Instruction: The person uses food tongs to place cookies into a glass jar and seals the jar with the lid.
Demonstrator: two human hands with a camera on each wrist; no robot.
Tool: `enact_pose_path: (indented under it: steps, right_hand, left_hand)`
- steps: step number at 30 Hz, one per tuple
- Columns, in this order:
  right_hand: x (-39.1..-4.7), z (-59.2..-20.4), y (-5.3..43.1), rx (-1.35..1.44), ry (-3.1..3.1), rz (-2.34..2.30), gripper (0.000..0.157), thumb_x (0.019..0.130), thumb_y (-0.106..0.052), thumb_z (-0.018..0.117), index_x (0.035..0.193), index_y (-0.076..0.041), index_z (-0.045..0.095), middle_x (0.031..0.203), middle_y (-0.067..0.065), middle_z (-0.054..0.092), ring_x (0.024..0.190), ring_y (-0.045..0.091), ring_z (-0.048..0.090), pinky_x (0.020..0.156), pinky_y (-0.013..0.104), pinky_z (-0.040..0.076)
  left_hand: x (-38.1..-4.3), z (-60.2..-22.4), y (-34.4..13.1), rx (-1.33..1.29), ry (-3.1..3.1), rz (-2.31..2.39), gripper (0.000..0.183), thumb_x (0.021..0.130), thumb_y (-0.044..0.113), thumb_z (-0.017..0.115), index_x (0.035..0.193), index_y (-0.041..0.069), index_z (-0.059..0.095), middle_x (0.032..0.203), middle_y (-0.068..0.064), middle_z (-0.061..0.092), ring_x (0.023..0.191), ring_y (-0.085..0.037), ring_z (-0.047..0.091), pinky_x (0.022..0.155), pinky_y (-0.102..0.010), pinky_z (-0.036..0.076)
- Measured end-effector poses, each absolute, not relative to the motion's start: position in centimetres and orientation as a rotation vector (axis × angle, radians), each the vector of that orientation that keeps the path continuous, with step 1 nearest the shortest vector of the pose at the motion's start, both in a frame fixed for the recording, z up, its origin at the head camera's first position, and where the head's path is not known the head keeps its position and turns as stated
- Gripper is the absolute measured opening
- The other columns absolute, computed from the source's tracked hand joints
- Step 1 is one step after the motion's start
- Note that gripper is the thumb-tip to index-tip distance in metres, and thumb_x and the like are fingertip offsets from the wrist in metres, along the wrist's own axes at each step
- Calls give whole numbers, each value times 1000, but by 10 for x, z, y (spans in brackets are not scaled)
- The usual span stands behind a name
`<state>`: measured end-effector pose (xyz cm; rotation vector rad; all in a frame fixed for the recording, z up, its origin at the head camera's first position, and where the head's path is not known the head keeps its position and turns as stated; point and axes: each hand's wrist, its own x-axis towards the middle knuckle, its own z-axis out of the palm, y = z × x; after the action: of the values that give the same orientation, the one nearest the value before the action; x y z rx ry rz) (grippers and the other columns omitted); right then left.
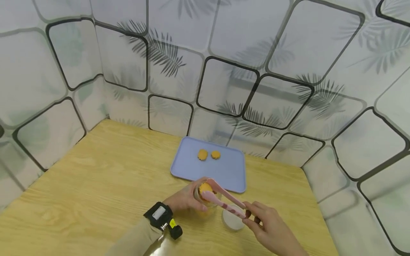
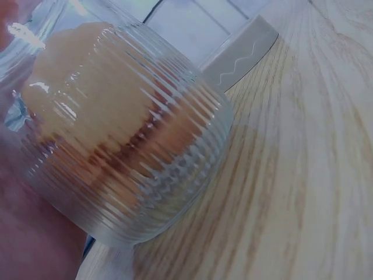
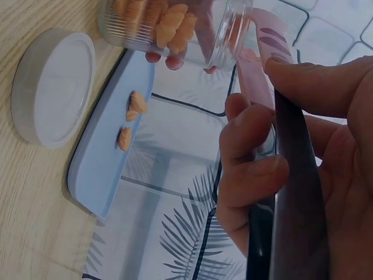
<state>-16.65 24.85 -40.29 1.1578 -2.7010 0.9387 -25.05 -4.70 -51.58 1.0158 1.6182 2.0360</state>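
Note:
My left hand [image 1: 185, 200] grips a ribbed clear glass jar [image 2: 175, 175] from its left side, the mouth tipped toward the right hand. Orange-brown cookies show through its wall, one cookie [image 1: 205, 187] up at the mouth. My right hand [image 1: 270, 224] holds a pair of pink tongs [image 1: 217, 201] with darker stripes, thumb on one arm and fingers on the other. The tong tips are at the jar's mouth, on either side of that top cookie in the head view. I cannot tell whether they pinch it.
A blue tray [image 1: 182, 167] lies behind the jar, with two cookies [image 1: 202, 154] on it. On the wooden table [image 1: 96, 177], a round white lid [image 1: 231, 221] lies right of the jar, beneath the tongs. Patterned curtains [image 1: 173, 81] stand behind and at both sides.

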Motion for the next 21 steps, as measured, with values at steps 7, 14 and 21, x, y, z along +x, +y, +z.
enact_pose_path:
  steps: [7,14,21]
  right_hand:
    - [-173,-396,250,1204,-2683,1054,37,93,-1,70,130,1,64,91,-4,64,67,-5,55,52,19,49]
    - [-203,-390,246,1025,-2665,1128,37,92,0,71,129,3,66,91,3,68,67,1,59,50,24,49]
    - [-269,-418,214,708,-2872,867,12,96,-11,69,107,-5,70,78,2,60,52,6,40,50,23,34]
  left_hand:
    - [-254,-511,-48,1048,1689,1991,83,79,35,85,148,10,45,139,-5,58,127,-22,52,113,-36,38]
    - [-256,-511,-46,1072,1704,1985,80,79,35,85,143,5,47,135,-21,57,126,-24,54,112,-31,42]
    - [-258,-517,-45,1133,1631,2022,77,81,34,85,139,0,48,130,-29,56,123,-28,56,112,-33,43]
